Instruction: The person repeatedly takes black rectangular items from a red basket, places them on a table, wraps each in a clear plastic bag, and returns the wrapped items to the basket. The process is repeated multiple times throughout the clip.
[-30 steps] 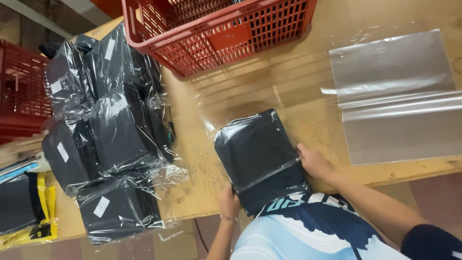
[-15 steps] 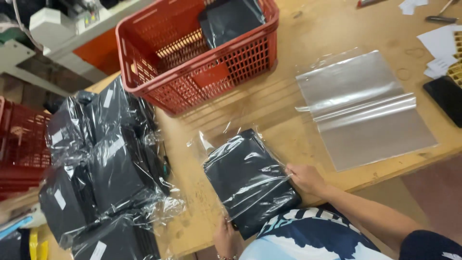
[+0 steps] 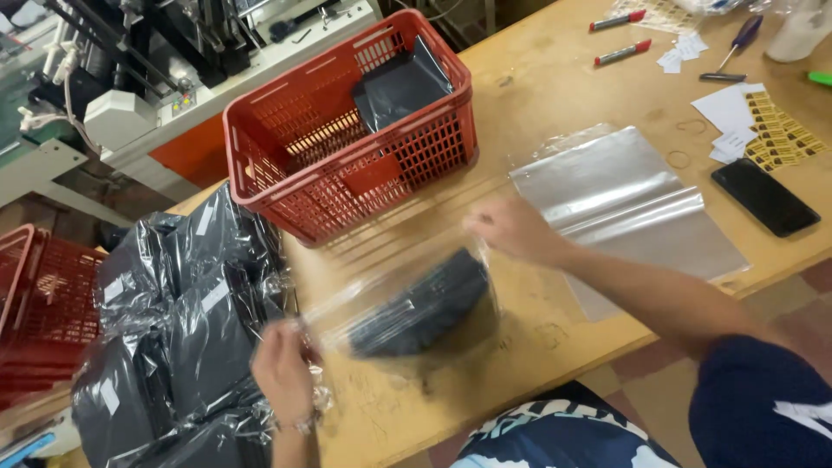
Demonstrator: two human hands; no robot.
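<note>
A clear plastic bag with a folded black item (image 3: 425, 308) inside hangs just above the wooden table (image 3: 555, 95), blurred by motion. My left hand (image 3: 282, 368) grips the bag's near-left corner. My right hand (image 3: 513, 227) pinches its far-right corner. The bag is stretched between both hands, its open end towards the top. A red plastic basket (image 3: 286, 186) stands behind it with one black packed item (image 3: 400, 87) inside.
A pile of bagged black items (image 3: 178, 321) lies at the table's left end. Empty clear bags (image 3: 628, 204) lie to the right. Beyond them are a black phone (image 3: 764, 197), yellow sticker sheets (image 3: 784, 134), red markers (image 3: 622, 54) and a second red basket (image 3: 39, 303).
The bagged item lay flat near the table edge under both hands; now it is lifted and held by two corners. The view has tilted up, showing more of the table.
</note>
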